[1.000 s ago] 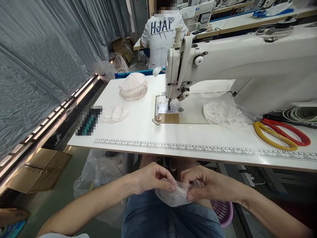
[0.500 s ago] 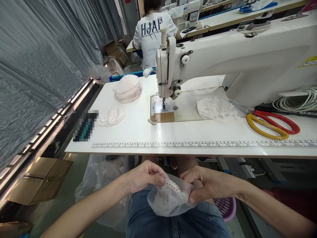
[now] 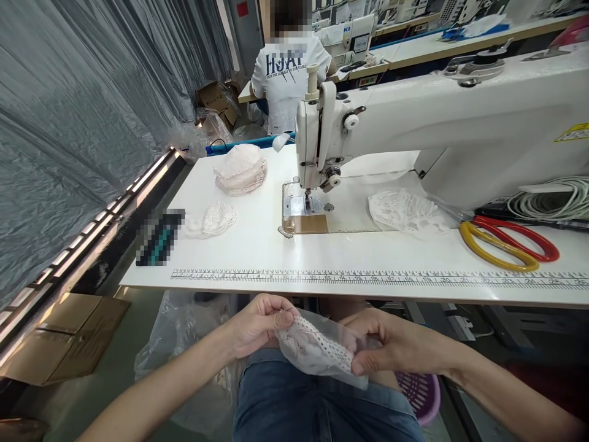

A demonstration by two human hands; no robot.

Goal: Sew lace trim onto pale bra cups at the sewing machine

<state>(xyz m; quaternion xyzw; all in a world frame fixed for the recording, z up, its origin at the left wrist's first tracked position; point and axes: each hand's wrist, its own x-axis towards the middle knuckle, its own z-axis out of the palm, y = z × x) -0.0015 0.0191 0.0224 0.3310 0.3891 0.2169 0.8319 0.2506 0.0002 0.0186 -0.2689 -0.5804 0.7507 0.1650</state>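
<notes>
Over my lap, a sheer white lace piece (image 3: 317,350) is stretched between my two hands. My left hand (image 3: 262,322) pinches its upper left end between thumb and fingers. At the opposite end my right hand (image 3: 380,344) grips the fabric, thumb in front and fingers partly behind it. An eyelet-patterned lace band runs slantwise across the piece. Beyond the table edge stands a white sewing machine (image 3: 322,147), its needle area apart from both hands. More white lace (image 3: 405,210) lies on the machine bed to the right.
A stack of pale fabric pieces (image 3: 242,170) and one lace piece (image 3: 214,220) lie on the table's left. Scissors with red and yellow handles (image 3: 501,245) rest at right. Below are a purple basket (image 3: 421,393) and a cardboard box (image 3: 64,337). Another person (image 3: 288,80) sits ahead.
The lace piece is now pulled flatter and longer between my hands, its eyelet band more exposed. My left hand has shifted slightly left; the view has tilted up a little.
</notes>
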